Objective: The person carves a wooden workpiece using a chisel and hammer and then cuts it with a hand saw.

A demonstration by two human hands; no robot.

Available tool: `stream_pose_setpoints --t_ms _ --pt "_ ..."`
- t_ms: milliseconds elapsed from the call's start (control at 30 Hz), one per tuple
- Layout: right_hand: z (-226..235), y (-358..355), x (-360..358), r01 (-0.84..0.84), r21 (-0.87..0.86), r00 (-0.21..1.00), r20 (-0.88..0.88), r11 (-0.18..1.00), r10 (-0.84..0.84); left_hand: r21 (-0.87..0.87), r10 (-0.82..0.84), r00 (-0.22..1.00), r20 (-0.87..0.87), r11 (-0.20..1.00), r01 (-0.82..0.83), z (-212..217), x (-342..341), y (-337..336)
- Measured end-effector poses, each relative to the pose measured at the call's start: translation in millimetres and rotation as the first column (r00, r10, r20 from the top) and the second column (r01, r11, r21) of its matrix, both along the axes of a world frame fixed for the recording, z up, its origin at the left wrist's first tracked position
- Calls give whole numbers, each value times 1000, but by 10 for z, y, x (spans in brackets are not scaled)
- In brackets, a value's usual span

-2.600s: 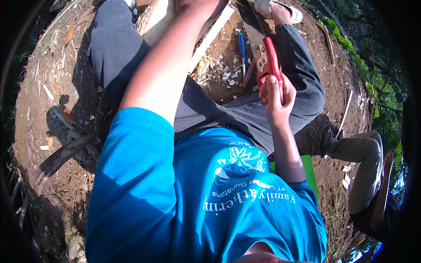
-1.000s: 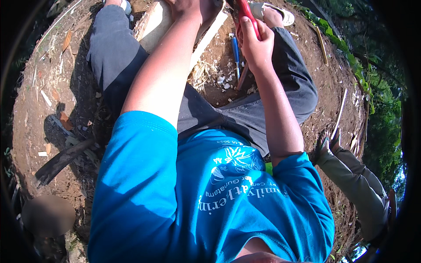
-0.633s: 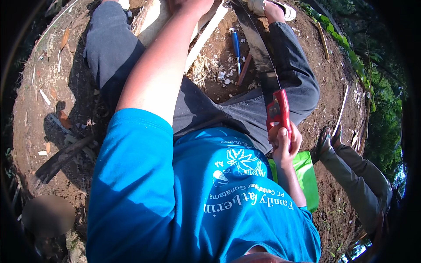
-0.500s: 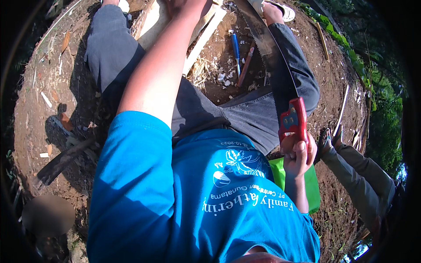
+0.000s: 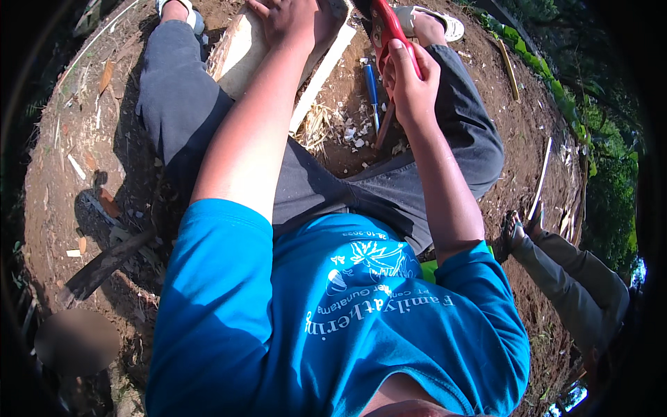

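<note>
My left hand lies on a pale piece of wood between my legs, at the top edge. Its fingers look spread, and some run out of the picture. My right hand is wrapped round the red handle of a handsaw, just right of the wood. Most of the saw's blade is beyond the top edge. Below the handle, on the soil, lie a blue-handled tool with a thin metal blade and a brown stick. A pale wooden strip slants beside the wood.
Wood chips litter the ground between my legs. A dark length of wood lies at the left. Part of a bright green object shows beside my right arm. Another person's legs stretch in from the right; green plants grow behind.
My right hand has carried the saw forward and to the left, from beside my body to the wood. My left hand stays on the wood, showing more fully now.
</note>
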State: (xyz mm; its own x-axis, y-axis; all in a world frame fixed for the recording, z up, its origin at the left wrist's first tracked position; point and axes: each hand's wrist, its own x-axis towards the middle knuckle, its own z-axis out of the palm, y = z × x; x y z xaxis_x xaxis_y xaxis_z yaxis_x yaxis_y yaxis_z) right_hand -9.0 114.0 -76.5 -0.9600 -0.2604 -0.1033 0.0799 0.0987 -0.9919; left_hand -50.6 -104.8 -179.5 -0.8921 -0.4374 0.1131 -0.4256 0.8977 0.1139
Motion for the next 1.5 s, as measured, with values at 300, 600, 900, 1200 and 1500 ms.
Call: stream_pose_setpoints --t_ms 300,600,900,1200,1500 --pt "-84 -139 -114 17 44 998 -60 999 -15 27 0 993 118 1000 -3 82 -9 6" --pt "166 -308 -52 23 307 984 -177 952 33 -40 -33 993 -115 999 28 -479 -167 -206" --pt "380 754 1211 -36 216 998 58 976 23 75 131 976 -175 990 -120 -32 -141 132" --pt "1355 1685 1884 71 228 991 90 971 -94 138 -108 969 -221 981 140 287 114 -505" --pt "436 441 665 28 85 1000 0 996 -28 408 217 936 279 855 -320 653 116 -672"
